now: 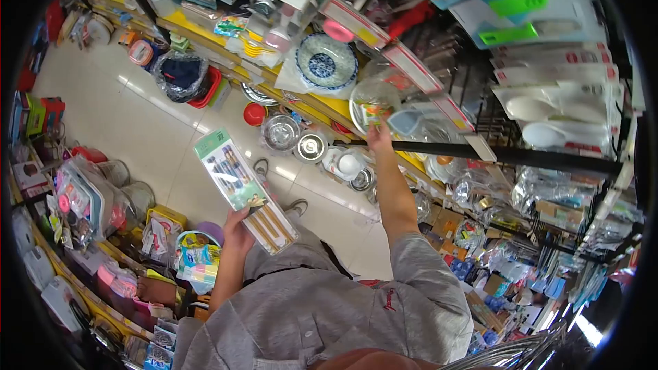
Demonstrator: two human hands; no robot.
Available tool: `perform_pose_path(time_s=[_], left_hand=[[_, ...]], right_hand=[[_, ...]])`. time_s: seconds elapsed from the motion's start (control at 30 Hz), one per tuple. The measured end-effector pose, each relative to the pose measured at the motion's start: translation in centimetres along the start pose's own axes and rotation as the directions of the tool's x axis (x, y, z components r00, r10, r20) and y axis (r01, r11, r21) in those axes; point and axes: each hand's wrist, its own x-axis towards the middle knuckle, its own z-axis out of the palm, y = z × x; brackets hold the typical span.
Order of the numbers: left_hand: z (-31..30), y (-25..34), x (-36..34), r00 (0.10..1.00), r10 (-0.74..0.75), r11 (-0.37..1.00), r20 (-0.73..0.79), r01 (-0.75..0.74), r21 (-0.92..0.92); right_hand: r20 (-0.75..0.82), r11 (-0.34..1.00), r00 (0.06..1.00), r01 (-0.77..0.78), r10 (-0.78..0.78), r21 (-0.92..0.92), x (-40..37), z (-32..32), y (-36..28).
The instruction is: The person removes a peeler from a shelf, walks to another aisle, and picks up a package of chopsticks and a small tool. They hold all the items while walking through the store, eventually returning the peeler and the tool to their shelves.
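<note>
No text can be read with certainty: neither the pale print on the green card header (213, 143) of the long, flat, rectangular package (245, 189), nor the red script (389, 299) stitched on the grey cloth shirt (425, 301) below right of that package, nor the blurred red-and-white rectangular shelf labels (414, 67) above right.

Shiny pale tile floor (161, 133), crammed shelving (199, 33) far and right, more shelves (123, 312) left, glare (588, 330) near right.

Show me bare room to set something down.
Bare floor lies between the red tub and the yellow basket; another patch lies between the shoes and the white bowl. It is crowded around the right hand, near the blue-patterned bowl.
</note>
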Motion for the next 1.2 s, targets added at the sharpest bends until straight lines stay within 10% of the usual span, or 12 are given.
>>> perform_pose_path(time_s=[0.17, 0.33, 0.4, 0.6, 0.8, 0.93, 1.13, 1.2], left_hand=[[-1.1, 2.1, 3.9, 0.997, -0.066, 0.994, 0.033, 0.068, -0.09], [1.2, 2.9, 8.4, 0.98, -0.194, 0.978, -0.052, 0.197, 0.064], [2.8, 3.1, 9.9, 0.976, -0.219, 0.951, -0.012, 0.216, 0.22], [4.9, 2.8, 10.8, 0.945, -0.298, 0.851, 0.134, 0.2, 0.485], [4.8, 2.7, 10.6, 0.915, -0.268, 0.946, 0.3, 0.192, 0.262], [5.9, 4.0, 9.7, 0.83, -0.32, 0.947, 0.457, 0.265, 0.181], [5.3, 1.7, 7.8, 0.86, -0.373, 0.928, 0.35, 0.344, 0.142], [5.6, 0.6, 5.9, 0.899, -0.391, 0.905, 0.199, 0.335, 0.263]], right_hand=[[0.031, 0.839, 0.913, 0.387, -0.407, -0.383, -3.8, -3.0, 4.5], [0.622, 0.803, 0.727, 0.167, 0.291, -0.571, -24.5, -1.9, 13.9], [0.69, 0.878, 0.65, 0.073, 0.317, -0.473, -30.9, -1.3, 16.5], [0.635, 0.781, 0.758, 0.303, 0.151, -0.546, -36.9, -0.4, 16.0], [0.65, 0.758, 0.751, 0.489, -0.115, -0.431, -40.9, -2.7, 10.6], [0.686, 0.912, 0.678, 0.407, -0.265, -0.05, -44.8, -2.8, 8.9], [0.898, 0.938, 0.419, 0.345, -0.134, -0.021, -43.7, -7.3, 8.1], [0.743, 0.843, 0.655, 0.471, -0.137, -0.26, -44.2, -7.9, 9.4]])
